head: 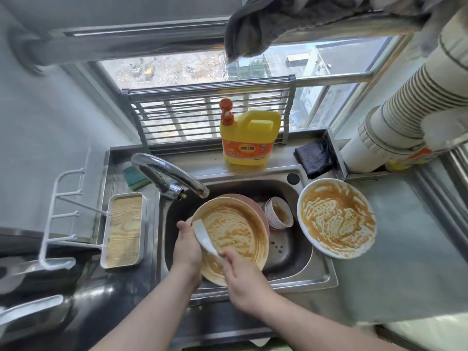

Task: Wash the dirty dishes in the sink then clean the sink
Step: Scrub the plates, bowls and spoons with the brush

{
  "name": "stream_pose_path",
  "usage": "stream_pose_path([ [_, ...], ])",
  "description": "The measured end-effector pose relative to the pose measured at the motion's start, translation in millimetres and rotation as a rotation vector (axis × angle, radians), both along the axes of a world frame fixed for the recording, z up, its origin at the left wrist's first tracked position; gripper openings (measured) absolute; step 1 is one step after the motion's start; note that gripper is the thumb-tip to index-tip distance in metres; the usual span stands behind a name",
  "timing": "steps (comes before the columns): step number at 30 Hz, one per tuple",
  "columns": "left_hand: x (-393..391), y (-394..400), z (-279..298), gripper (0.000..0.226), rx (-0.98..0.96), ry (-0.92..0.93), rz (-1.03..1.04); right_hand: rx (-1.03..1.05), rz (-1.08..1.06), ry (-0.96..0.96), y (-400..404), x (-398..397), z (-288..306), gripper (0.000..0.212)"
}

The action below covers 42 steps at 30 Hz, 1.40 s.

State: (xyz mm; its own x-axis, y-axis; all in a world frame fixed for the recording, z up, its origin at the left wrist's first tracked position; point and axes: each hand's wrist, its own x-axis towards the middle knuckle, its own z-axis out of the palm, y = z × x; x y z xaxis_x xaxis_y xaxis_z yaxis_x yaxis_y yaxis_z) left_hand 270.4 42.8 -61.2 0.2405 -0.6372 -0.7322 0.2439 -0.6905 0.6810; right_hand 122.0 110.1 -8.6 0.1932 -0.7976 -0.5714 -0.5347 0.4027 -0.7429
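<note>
Plate [235,236] tilted over sink [291,249], left hand [186,249] gripping its left rim; right hand [243,277] pinches spoon [205,239], handle running near-right across plate.

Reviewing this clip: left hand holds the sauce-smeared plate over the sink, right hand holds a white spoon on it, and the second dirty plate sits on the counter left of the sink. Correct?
One thing is wrong. The head view shows the second dirty plate on the counter right of the sink, not left. The rest holds: the left hand holds the sauce-smeared plate and the right hand holds the white spoon.
</note>
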Motion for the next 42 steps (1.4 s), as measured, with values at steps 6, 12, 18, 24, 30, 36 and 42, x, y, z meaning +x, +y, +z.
stream_pose_path([
  [6,-16,5,-2,0.033,-0.117,-0.295,-0.026,0.114,-0.467,-0.072,-67,18,-20,0.022],
  [12,2,-17,-1,0.045,0.02,-0.18,0.036,0.11,-0.084,-0.064,-28,29,-16,0.016],
  [18,32,-33,-6,0.027,-0.006,-0.354,-0.023,0.019,0.337,0.221,7,-48,-8,0.022],
  [24,14,-31,-2,0.027,-0.033,-0.174,0.084,-0.042,0.352,0.475,-3,-84,-22,0.018],
  [30,7,-12,-8,0.034,-0.071,-0.235,0.114,-0.088,0.41,0.409,3,-60,-31,0.023],
  [36,10,-8,-9,0.031,0.035,-0.178,0.209,0.015,0.384,0.358,3,-59,-23,0.023],
  [42,-7,-1,0,0.033,0.102,-0.086,0.051,-0.015,0.183,0.266,-54,-15,-16,0.028],
])
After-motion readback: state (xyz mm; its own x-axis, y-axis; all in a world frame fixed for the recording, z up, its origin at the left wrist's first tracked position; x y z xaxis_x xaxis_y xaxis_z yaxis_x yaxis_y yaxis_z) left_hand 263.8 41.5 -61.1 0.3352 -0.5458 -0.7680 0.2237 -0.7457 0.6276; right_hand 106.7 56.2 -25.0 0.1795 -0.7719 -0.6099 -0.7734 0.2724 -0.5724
